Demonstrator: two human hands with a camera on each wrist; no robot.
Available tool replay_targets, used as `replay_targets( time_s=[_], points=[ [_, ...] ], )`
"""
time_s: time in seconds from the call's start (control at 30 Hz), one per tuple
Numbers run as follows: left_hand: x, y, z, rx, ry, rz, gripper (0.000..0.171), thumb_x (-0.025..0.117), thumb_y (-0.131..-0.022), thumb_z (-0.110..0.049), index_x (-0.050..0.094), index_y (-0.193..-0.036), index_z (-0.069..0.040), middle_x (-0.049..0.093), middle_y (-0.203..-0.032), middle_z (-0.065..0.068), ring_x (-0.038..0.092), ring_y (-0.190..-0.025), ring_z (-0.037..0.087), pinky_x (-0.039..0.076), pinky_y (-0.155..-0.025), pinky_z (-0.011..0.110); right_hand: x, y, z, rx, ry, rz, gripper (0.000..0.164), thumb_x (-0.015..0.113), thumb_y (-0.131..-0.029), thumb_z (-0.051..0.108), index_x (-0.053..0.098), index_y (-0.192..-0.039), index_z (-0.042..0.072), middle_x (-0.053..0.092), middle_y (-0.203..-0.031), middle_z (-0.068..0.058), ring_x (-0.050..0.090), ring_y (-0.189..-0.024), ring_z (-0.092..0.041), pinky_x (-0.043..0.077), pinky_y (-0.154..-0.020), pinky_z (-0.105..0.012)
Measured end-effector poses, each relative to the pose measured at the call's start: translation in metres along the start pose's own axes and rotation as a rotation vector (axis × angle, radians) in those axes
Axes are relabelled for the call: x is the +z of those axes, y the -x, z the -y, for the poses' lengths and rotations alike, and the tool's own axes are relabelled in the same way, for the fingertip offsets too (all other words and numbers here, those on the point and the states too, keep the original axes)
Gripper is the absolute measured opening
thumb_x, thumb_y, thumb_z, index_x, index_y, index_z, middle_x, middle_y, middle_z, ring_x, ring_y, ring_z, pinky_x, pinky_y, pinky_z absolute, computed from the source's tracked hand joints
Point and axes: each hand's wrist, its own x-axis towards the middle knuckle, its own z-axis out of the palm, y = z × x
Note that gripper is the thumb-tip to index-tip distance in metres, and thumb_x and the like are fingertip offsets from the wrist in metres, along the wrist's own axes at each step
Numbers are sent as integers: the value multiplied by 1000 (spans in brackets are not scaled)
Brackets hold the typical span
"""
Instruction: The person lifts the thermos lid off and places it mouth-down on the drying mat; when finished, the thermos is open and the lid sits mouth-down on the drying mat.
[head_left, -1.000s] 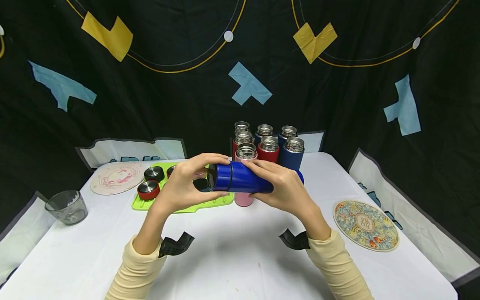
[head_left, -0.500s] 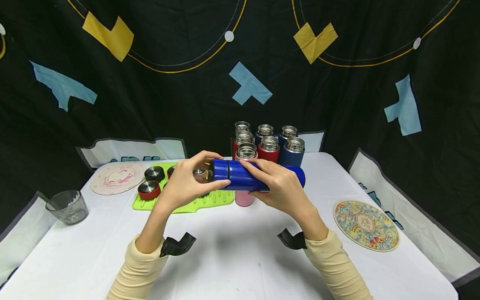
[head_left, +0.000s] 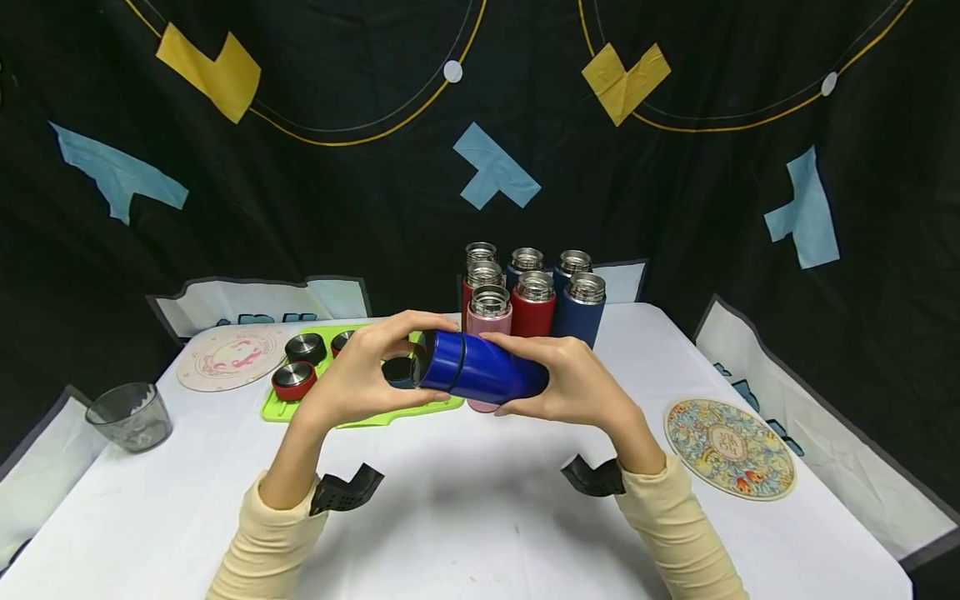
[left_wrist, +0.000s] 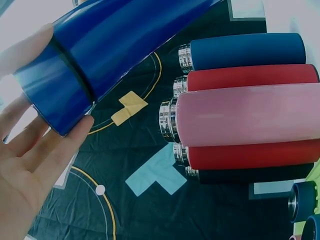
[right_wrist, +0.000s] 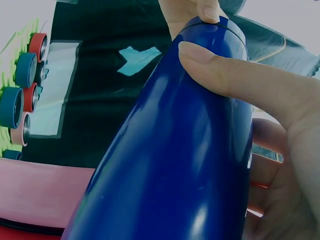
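Note:
Both hands hold a shiny blue thermos (head_left: 498,371) sideways above the table, its cap end to the left in the head view. My left hand (head_left: 348,375) grips the blue cap (left_wrist: 55,92) between thumb and fingers. A dark seam separates cap and body, which sit together. Around the body, my right hand (head_left: 573,383) holds with thumb on one side and fingers on the other; the right wrist view shows the thumb (right_wrist: 220,75) across the blue surface. The bottle's base end is hidden behind the right hand in the head view.
Behind the hands stand several lidless thermoses: pink (head_left: 490,312), red (head_left: 534,312) and dark blue (head_left: 583,315). A green mat (head_left: 279,408) bears several lids, including a red one (head_left: 294,381). A glass (head_left: 133,417) is at left; round mats (head_left: 232,358) lie left and right (head_left: 729,446).
The thermos has turned, so its cap end faces more toward the head camera and its base end is now behind the right hand. Both hands still hold it, slightly lower.

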Motion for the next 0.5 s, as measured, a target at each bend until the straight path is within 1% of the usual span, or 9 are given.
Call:
replay_targets(
  time_s=[0.13,0.23,0.33,0.5],
  points=[
    [0,1,1,-16,-21,-9,71,89,-68,-18,56,-130,-16,58,-127,-1,55,-114,17,55,-85,32,1,-1,0,3,13,2,78,89,-68,32,56,-136,15,68,-116,-8,66,-102,-24,56,-84,-39],
    [1,1,1,-53,-31,-25,69,89,-68,-21,57,-129,-16,59,-126,-1,55,-113,18,56,-84,32,3,-1,0,1,53,-7,80,91,-66,30,56,-136,15,67,-118,-9,66,-103,-24,55,-85,-40],
    [2,1,1,-124,-38,-55,67,89,-69,-23,58,-128,-17,60,-123,1,57,-109,20,57,-81,35,5,-1,2,-18,105,-25,81,91,-65,28,55,-137,15,65,-121,-9,65,-105,-25,55,-86,-42],
    [2,2,-2,-268,-52,-100,63,86,-73,-30,57,-127,-17,62,-120,8,63,-103,27,57,-79,41,8,-3,4,-74,239,-71,81,91,-66,26,55,-137,15,65,-122,-10,64,-105,-25,55,-86,-41]
  ],
)
